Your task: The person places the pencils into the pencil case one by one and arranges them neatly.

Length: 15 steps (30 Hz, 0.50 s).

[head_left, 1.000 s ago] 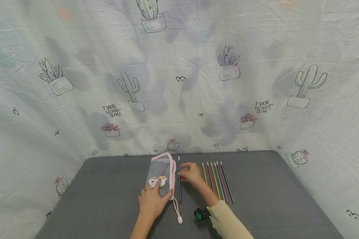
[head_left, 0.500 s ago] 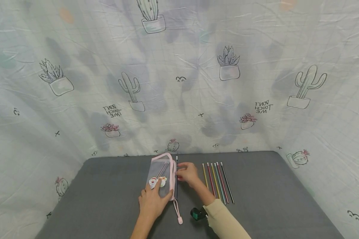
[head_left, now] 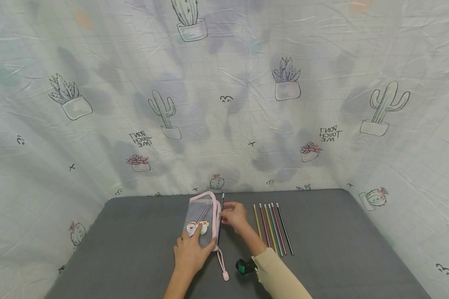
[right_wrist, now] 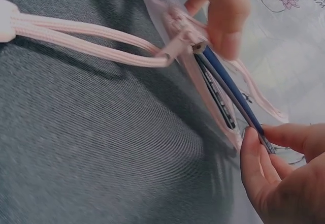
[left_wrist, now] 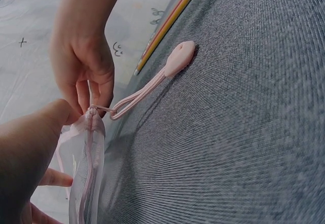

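Note:
A see-through pencil case with pink trim and stickers lies at the table's middle. My left hand holds its near end, thumb by the zip corner and fingers over the stickered face. My right hand pinches a dark blue pencil between thumb and fingers at the case's right side. In the right wrist view, the near end of that pencil sits in the unzipped opening, beside the zip slider. Thin pencil-like sticks show through the case. A pink pull cord hangs from the zip.
Several pencils in yellow, red, teal and black lie side by side to the right of my right hand. The grey tabletop meets a cactus-print curtain behind. A black wrist device is by my right sleeve.
My right hand has moved left with the dark blue pencil, from beside the case to its zipped edge. The pencil now tilts, near end leftward into the opening. My left hand stays put.

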Each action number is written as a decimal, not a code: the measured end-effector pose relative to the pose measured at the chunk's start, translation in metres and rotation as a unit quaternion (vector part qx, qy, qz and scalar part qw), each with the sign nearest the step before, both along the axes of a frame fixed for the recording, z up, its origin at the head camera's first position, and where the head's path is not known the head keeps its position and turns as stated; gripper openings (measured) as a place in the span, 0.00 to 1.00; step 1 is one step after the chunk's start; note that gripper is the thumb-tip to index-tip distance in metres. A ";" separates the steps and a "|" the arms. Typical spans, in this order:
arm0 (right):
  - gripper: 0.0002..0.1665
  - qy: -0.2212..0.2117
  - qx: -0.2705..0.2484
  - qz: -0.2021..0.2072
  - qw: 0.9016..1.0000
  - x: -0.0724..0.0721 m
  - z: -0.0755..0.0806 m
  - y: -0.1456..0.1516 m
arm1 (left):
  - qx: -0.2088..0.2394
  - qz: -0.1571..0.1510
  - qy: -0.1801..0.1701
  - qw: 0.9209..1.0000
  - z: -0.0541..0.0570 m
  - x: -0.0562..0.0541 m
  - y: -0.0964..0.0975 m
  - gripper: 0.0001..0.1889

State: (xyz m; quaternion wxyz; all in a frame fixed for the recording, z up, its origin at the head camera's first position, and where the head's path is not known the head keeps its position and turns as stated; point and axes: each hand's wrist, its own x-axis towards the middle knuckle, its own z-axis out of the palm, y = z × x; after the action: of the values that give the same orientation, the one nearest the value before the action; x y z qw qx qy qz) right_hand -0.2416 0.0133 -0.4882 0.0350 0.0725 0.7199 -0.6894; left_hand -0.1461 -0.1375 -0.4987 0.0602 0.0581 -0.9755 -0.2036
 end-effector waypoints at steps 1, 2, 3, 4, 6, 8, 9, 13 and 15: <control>0.23 0.001 -0.006 -0.003 1.000 0.001 -0.001 -0.001 | 0.000 0.000 0.001 1.000 0.000 0.000 0.000 0.41; 0.23 0.005 -0.010 -0.006 1.000 0.001 -0.002 -0.002 | 0.000 0.000 0.001 1.000 0.000 0.000 0.000 0.41; 0.23 0.006 -0.015 -0.009 1.000 0.002 -0.003 -0.003 | 0.000 0.000 0.002 1.000 0.000 0.000 0.000 0.41; 0.24 0.009 -0.019 -0.013 1.000 0.003 -0.004 -0.004 | 0.000 0.000 0.002 1.000 0.001 0.000 0.000 0.41; 0.24 0.015 -0.024 -0.015 0.999 0.004 -0.006 -0.006 | 0.000 0.000 0.005 1.000 0.000 0.001 0.000 0.41; 0.24 0.018 -0.028 -0.015 0.999 0.005 -0.008 -0.008 | 0.000 -0.001 0.008 1.000 0.000 0.001 0.000 0.41; 0.24 0.019 -0.030 -0.014 0.999 0.006 -0.008 -0.009 | -0.001 -0.002 0.009 1.000 0.000 0.001 0.000 0.41; 0.23 0.024 -0.026 -0.009 0.999 0.007 -0.011 -0.013 | -0.002 -0.002 0.009 1.000 -0.001 0.001 0.000 0.41; 0.22 0.029 -0.022 -0.009 0.999 0.008 -0.011 -0.015 | -0.003 -0.002 0.008 1.000 -0.002 0.000 0.000 0.41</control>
State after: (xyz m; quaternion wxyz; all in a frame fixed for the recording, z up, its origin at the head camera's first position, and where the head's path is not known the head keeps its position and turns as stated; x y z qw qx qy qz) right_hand -0.2336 -0.0017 -0.4994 0.0090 0.0584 0.7048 -0.7069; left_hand -0.1458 -0.1374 -0.5003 0.0678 0.0547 -0.9756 -0.2016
